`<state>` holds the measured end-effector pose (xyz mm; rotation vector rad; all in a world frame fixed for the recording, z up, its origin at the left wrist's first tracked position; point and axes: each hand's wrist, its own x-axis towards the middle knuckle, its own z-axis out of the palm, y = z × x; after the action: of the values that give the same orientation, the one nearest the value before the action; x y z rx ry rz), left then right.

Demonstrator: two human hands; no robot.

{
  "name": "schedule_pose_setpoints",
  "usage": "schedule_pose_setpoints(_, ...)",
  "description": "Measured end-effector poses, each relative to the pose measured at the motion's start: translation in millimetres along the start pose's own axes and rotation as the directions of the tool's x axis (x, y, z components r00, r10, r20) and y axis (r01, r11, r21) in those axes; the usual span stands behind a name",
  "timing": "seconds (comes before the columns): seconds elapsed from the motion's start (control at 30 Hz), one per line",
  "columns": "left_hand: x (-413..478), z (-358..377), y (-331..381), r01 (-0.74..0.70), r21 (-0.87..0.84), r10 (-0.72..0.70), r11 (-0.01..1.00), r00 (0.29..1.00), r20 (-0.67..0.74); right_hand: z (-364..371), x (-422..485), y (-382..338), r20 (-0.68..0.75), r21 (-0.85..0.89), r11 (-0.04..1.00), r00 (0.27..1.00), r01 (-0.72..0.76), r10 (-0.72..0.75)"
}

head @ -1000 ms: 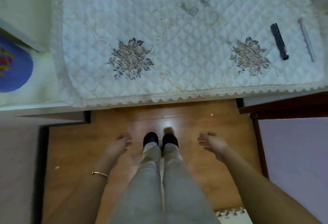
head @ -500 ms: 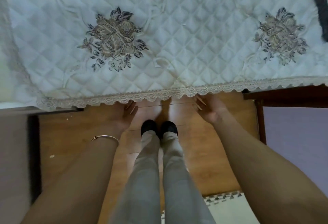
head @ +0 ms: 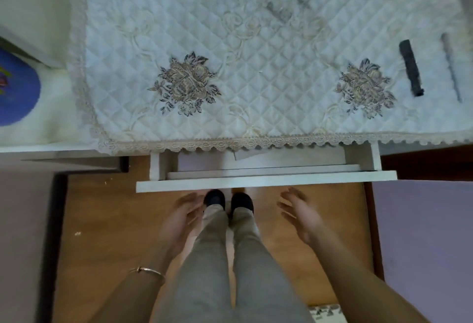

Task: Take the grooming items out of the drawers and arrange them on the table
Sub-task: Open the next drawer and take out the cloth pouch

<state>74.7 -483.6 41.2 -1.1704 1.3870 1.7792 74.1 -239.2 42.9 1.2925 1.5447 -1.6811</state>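
Both my hands hang below the drawer (head: 266,182), my left hand (head: 183,216) and my right hand (head: 299,214) each held palm-inward with the fingers (head: 289,193) loosely spread and gripping nothing, neither one touching the drawer front. The drawer stands open only a little way under the lace edge of the quilted cloth (head: 256,87) that covers the desk (head: 48,128), and through the gap I see only pale flat panels and shadow (I cannot tell what grooming items lie inside, if any). Two pieces already rest on the cloth at the far right of the desk: a black bar (head: 410,68), perhaps a comb, and a slim grey stick (head: 451,67) just beside it, the two lying roughly parallel and apart. I judge both to be light, stiff and thin, so they would be best pinched at mid-length between thumb and fingertips; the padded cloth should keep them from sliding, though the stick could roll. The drawer itself looks like painted board, light enough to draw with fingers hooked under the front's lower edge, pulling evenly from both sides so it does not skew on its runners.
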Motion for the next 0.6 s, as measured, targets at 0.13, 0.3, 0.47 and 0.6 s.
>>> schedule_pose_setpoints(0.13, -60, 7, 7, -0.356, 0.257, 0.359, 0.898, 0.933, 0.038, -14, -51, -7, 0.018, -0.418, 0.828, 0.915, 0.373, -0.403)
schedule_pose_setpoints(0.3, -67, 14, 38, -0.635, 0.728, 0.769, 0.256, 0.591, 0.244, -33, -57, -47, 0.022, -0.665, 0.497, 0.68, 0.557, -0.733)
schedule_pose_setpoints(0.47, -36, 23, 46, -0.472, 0.881, 0.614, 0.023, 0.702, 0.36, -49, -22, -68, 0.223, -0.845, 0.239, 0.721, 0.479, -0.656)
schedule_pose_setpoints(0.6, -35, 28, 43, -0.464, 0.883, 0.644, 0.071, 0.697, 0.315, -57, -18, -62, 0.277, -0.837, 0.182, 0.688, 0.515, -0.671)
